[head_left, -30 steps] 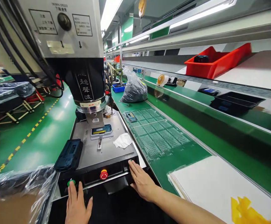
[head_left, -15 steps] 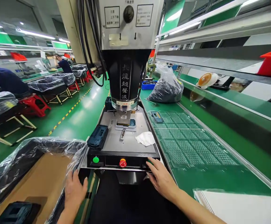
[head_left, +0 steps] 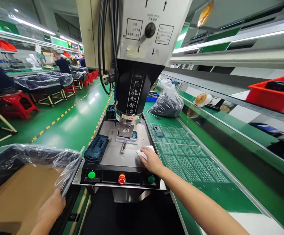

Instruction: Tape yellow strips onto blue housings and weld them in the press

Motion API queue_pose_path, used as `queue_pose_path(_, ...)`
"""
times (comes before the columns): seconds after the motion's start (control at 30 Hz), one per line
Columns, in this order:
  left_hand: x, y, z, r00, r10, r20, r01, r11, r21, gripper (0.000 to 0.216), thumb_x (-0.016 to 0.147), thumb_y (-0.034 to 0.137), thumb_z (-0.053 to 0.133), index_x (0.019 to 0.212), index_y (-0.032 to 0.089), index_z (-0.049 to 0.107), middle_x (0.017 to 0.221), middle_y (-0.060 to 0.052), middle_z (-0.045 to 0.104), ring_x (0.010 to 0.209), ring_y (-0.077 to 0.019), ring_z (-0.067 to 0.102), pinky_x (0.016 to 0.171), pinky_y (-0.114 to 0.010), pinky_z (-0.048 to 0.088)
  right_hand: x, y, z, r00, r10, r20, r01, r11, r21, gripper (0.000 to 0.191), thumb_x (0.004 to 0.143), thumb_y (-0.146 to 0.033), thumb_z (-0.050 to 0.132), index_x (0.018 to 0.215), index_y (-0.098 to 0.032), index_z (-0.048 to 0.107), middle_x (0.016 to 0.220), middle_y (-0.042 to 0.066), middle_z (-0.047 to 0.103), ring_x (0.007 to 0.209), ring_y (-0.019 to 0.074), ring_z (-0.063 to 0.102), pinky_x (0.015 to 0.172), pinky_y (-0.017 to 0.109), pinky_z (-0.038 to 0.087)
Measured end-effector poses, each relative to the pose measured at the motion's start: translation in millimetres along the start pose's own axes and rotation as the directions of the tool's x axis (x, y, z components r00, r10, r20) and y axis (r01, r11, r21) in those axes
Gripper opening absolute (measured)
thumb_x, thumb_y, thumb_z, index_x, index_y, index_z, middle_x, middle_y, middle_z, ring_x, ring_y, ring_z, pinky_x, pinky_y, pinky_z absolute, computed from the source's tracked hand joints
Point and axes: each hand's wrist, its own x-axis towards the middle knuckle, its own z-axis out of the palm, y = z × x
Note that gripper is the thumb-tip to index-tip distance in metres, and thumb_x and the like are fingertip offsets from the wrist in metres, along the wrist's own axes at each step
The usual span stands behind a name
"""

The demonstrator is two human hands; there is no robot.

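Right hand [head_left: 150, 159] rests on the grey metal base plate [head_left: 112, 156] of the ultrasonic welding machine [head_left: 138, 78], palm down. Its fingers [head_left: 143, 152] lie curled over the crumpled white cloth [head_left: 142, 151], which sits on the right part of the plate; whether they actually grip the cloth, cannot tell.

Left hand [head_left: 50, 207] is at lower left, on the edge of the brown cardboard box lined with clear plastic film [head_left: 22, 192]. Fingers are loosely bent against the film edge; a firm hold isn't visible.

On the plate:
- dark blue plastic housing [head_left: 96, 148] lying on the left side, well apart from the right hand
- small fixture with a blue part [head_left: 128, 134] directly under the welder's metal horn [head_left: 125, 130], horn appears down on or just above it
- small metal clamp piece [head_left: 123, 147] just in front of the fixture, between housing and cloth

Front panel: green round button [head_left: 91, 175] on the left, red mushroom stop button [head_left: 121, 179] in the middle, second green button [head_left: 151, 179] on the right, just below the right wrist.

To the right of the machine, on the green worktop [head_left: 205, 192]: clear plastic blister tray with many pockets [head_left: 188, 156], one small blue part [head_left: 158, 130] in its far left corner. Behind it a clear bag full of dark parts [head_left: 167, 102]. Red plastic bin [head_left: 276, 94] on the upper shelf at right.
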Motion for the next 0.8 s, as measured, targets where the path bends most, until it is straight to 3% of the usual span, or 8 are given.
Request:
queue_pose_path(0.17,0.8,-1.1,-0.8,0.999,-0.03,0.014,0.031,0.998,-0.047,0.027,0.086,0.042,0.029,0.095,0.024,0.048,0.095,-0.015,0.067,0.083,-0.0337,0.066,0.069,-0.043,0.047,59.8,-8.3,15.0,0.996,0.094,-0.004,-0.094,0.995,-0.026,0.025,0.084,-0.022,0.061,0.107,-0.016,0.065,0.117,0.01,0.06,0.11,0.0214,0.056,0.101,0.033,0.041)
queue_pose_path(0.33,3.6,-2.1,3.3,1.0,-0.014,0.001,0.014,0.996,-0.09,0.025,0.086,0.04,0.03,0.095,0.024,0.048,0.093,-0.013,0.068,0.083,-0.0336,0.066,0.07,-0.045,0.047,97.8,-9.2,37.0,0.981,0.196,-0.015,-0.196,0.979,-0.063,0.028,0.083,-0.03,0.064,0.105,-0.013,0.066,0.119,0.013,0.059,0.112,0.0238,0.054,0.102,0.033,0.038)
queue_pose_path(0.57,11.7,-8.2,10.3,1.0,-0.015,0.015,0.017,0.991,-0.135,0.023,0.085,0.042,0.034,0.092,0.025,0.047,0.093,-0.012,0.067,0.084,-0.0339,0.066,0.072,-0.047,0.047,112.5,-4.0,57.3,0.959,0.28,-0.037,-0.283,0.953,-0.107,0.03,0.083,-0.038,0.064,0.1,-0.013,0.068,0.122,0.014,0.057,0.117,0.0269,0.049,0.101,0.034,0.036)
queue_pose_path(0.8,18.5,-10.3,17.8,0.999,-0.032,0.02,0.035,0.984,-0.173,0.018,0.082,0.043,0.04,0.085,0.025,0.044,0.089,-0.01,0.066,0.084,-0.0357,0.065,0.076,-0.05,0.046,118.3,-1.5,61.2,0.952,0.298,-0.067,-0.305,0.941,-0.144,0.032,0.084,-0.041,0.063,0.099,-0.014,0.067,0.121,0.012,0.057,0.117,0.0251,0.048,0.1,0.031,0.036)
